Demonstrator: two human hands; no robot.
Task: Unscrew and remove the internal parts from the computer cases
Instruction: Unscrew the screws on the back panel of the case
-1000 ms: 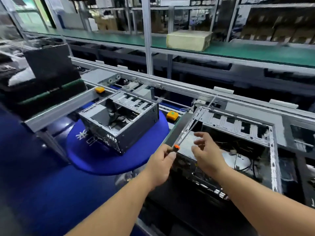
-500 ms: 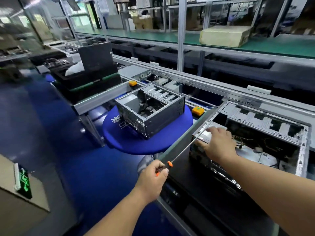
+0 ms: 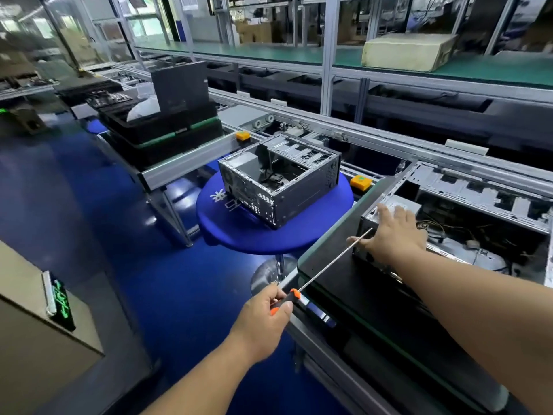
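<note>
Since half a second ago the left hand (image 3: pixel 263 320) has slid back a bit, fingers wrapped round the orange-and-black handle of the long screwdriver (image 3: pixel 332 262); the right hand (image 3: pixel 392 232) lies flat, fingers spread, on the near corner of the open computer case (image 3: pixel 449 211) on the black workbench (image 3: pixel 344 283). That thin steel shaft looks whippy; if the tip's off-centre it could skate across the stamped sheet metal, all sharp perforated edges and loose wires inside.
</note>
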